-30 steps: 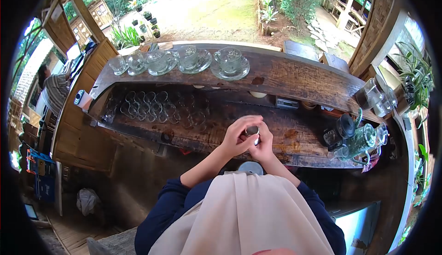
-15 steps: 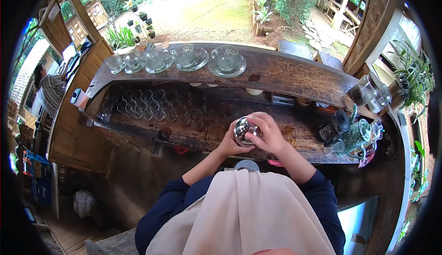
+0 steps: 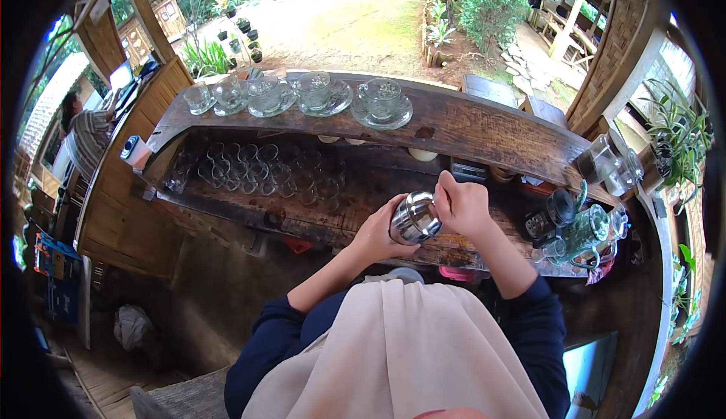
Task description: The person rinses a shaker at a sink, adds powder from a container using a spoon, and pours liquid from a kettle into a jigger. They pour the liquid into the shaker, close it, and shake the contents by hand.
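A shiny metal shaker (image 3: 414,220) is held above the wooden counter, tilted to the right. My left hand (image 3: 380,231) is wrapped round its left side and underside. My right hand (image 3: 463,206) is closed in a fist at the right of its top, thumb upward; whatever its fingers hold, if anything, is hidden. Rows of clear glasses (image 3: 246,169) stand on the lower counter to the left. Glass cups on saucers (image 3: 383,104) line the raised shelf beyond my hands.
At the right end are a dark grinder-like jar (image 3: 558,209), a green patterned glass pitcher (image 3: 588,226) and a large glass jar (image 3: 609,166). A small white device (image 3: 135,151) sits at the left end. Another person (image 3: 87,131) is at a desk far left.
The shaker has tipped from nearly upright to leaning right. My right hand has moved off its top to the right and closed into a fist. The camera view has shifted slightly.
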A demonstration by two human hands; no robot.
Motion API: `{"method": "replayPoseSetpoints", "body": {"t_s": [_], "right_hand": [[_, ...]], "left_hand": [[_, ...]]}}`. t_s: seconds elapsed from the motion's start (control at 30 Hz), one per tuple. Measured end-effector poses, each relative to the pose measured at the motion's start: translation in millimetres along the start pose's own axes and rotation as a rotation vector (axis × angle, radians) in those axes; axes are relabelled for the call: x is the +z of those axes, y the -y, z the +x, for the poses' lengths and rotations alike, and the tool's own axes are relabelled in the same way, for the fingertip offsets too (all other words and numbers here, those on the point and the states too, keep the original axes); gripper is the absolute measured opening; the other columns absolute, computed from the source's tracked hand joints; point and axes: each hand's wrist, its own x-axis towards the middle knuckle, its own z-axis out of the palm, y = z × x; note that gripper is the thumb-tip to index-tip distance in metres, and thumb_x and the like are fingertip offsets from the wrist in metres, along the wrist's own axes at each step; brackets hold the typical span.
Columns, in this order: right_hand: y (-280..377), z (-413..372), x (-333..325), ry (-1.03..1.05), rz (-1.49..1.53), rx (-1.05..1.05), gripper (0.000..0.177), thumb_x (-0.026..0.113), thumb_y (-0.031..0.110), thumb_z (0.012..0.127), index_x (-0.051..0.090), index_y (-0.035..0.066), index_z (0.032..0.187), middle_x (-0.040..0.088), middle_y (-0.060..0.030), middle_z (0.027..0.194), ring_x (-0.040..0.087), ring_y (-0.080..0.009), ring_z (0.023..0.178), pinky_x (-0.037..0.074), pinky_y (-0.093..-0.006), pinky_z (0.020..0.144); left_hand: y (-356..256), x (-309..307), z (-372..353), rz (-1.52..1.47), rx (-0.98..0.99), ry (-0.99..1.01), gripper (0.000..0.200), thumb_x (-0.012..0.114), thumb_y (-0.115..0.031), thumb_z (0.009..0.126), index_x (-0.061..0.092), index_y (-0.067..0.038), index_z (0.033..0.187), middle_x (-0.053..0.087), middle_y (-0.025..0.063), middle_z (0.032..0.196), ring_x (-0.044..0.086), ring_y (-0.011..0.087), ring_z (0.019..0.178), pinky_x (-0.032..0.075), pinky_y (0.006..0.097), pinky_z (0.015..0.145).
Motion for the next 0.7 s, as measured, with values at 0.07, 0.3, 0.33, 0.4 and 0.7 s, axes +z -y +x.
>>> {"method": "replayPoseSetpoints", "body": {"t_s": [0.07, 0.3, 0.33, 0.4, 0.7], "right_hand": [[-7, -1, 13, -0.019, -0.032, 0.042, 0.015, 0.054, 0.022, 0.084, 0.049, 0.011, 0.075, 0.05, -0.0086, 0.046, 0.053, -0.0303, 0.041, 0.04, -0.0398, 0.04], [-19, -8, 14, 0.145, 0.351, 0.442, 0.021, 0.059, 0.029, 0.085, 0.053, 0.008, 0.086, 0.059, -0.0102, 0.06, 0.061, -0.0241, 0.053, 0.048, -0.0328, 0.052], [-18, -6, 12, 0.144, 0.35, 0.442, 0.021, 0.059, 0.029, 0.085, 0.053, 0.008, 0.086, 0.059, -0.0102, 0.06, 0.061, -0.0241, 0.053, 0.048, -0.0328, 0.052], [-10, -3, 5, -0.02, 1.019, 0.458, 0.025, 0.065, 0.026, 0.085, 0.055, 0.006, 0.095, 0.064, -0.0061, 0.08, 0.061, -0.0147, 0.068, 0.048, -0.0289, 0.061], [-12, -3, -20, -0.083, 1.43, 0.34, 0.032, 0.067, 0.025, 0.079, 0.055, -0.001, 0.094, 0.063, -0.0183, 0.093, 0.063, -0.0296, 0.095, 0.051, -0.0405, 0.081]], "left_hand": [[5, 6, 1, -0.018, -0.059, 0.005, 0.094, 0.084, -0.027, 0.055, 0.038, -0.002, 0.132, 0.057, 0.0177, 0.118, 0.058, 0.0289, 0.108, 0.043, 0.0347, 0.095], [-2, 16, 6, 0.045, -0.08, 0.008, 0.094, 0.084, -0.029, 0.056, 0.036, -0.001, 0.132, 0.057, 0.0178, 0.116, 0.058, 0.0294, 0.107, 0.044, 0.0344, 0.094], [-6, 14, 9, -0.033, -0.046, -0.017, 0.094, 0.085, -0.029, 0.057, 0.035, -0.001, 0.132, 0.057, 0.0177, 0.116, 0.058, 0.0278, 0.107, 0.043, 0.0342, 0.094], [-17, 12, 12, -0.116, -0.021, -0.04, 0.095, 0.085, -0.03, 0.058, 0.034, -0.001, 0.133, 0.057, 0.0175, 0.116, 0.058, 0.0262, 0.108, 0.043, 0.034, 0.094], [1, -1, 13, -0.66, -0.113, 0.355, 0.098, 0.084, -0.018, 0.066, 0.023, -0.007, 0.141, 0.053, 0.0139, 0.118, 0.053, 0.0215, 0.108, 0.041, 0.0351, 0.093]]}}
